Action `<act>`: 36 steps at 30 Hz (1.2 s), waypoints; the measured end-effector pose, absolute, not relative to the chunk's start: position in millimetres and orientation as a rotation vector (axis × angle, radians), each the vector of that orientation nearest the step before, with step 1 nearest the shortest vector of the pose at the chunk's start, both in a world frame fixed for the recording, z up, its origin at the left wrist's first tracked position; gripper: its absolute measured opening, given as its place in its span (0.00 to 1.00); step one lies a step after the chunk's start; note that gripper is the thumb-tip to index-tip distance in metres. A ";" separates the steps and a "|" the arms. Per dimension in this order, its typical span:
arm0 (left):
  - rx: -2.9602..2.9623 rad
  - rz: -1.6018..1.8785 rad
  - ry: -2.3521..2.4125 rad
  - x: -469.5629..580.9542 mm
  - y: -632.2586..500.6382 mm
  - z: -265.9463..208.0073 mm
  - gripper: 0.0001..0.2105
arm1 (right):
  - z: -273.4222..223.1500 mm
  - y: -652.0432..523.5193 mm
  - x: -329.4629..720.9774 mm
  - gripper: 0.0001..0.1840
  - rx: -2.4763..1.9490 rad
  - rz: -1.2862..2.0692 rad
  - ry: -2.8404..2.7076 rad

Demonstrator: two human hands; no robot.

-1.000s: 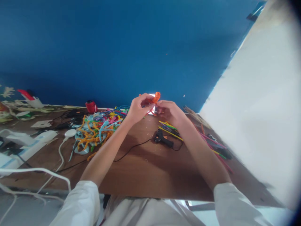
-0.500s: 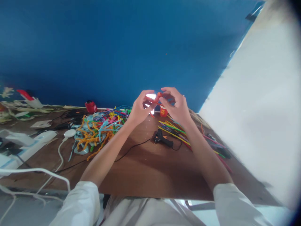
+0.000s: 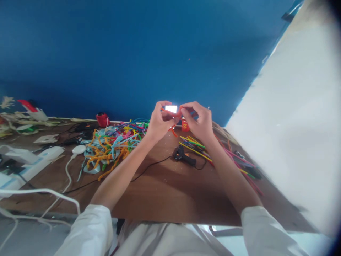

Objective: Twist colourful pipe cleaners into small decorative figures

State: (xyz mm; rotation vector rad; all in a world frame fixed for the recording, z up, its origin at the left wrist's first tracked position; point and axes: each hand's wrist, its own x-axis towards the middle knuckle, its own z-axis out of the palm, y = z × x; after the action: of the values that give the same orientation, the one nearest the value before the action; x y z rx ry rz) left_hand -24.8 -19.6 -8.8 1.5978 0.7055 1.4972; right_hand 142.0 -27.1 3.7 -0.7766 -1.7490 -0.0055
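An orange-red pipe cleaner (image 3: 174, 114), bent into a small twisted shape, is held up between my two hands above the back of the table. My left hand (image 3: 159, 122) grips its left part between thumb and fingers. With thumb and fingertips pinched, my right hand (image 3: 198, 116) has hold of its right end. One loose end hangs below my left thumb. Behind the pipe cleaner glows a bright white screen (image 3: 171, 108), partly hidden by my hands. A red cup (image 3: 184, 125) with yellow marks stands just behind my right hand.
A black glue gun (image 3: 183, 156) with a cord lies mid-table. Straight colored pipe cleaners (image 3: 198, 151) lie under my right forearm. Left is a tangled pile of bent pipe cleaners (image 3: 112, 149); beyond it are a power strip (image 3: 39, 163), white cables and a red roll (image 3: 102, 120).
My right fingers have closed in on the pipe cleaner's right end. The pipe cleaner has turned, showing more of its loops and a lower hanging end.
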 end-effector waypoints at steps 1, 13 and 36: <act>1.603 1.500 0.717 -24.9 -19.8 -8.9 0.28 | 4.1 -27.8 141.9 0.11 -0.785 0.024 -1.731; 1.616 1.480 0.693 -24.8 -18.8 -9.7 0.24 | 0.6 -19.8 144.6 0.12 -0.684 0.532 -1.555; 1.831 1.491 0.688 -30.2 -30.0 4.0 0.13 | 16.5 -27.2 161.6 0.17 -0.745 0.618 -1.771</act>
State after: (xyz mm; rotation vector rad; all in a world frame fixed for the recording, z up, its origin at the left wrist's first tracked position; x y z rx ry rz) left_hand -30.2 -30.0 4.0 1.8307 0.6880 1.4908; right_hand 161.6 -27.2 16.5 -0.7446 -1.7706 0.6178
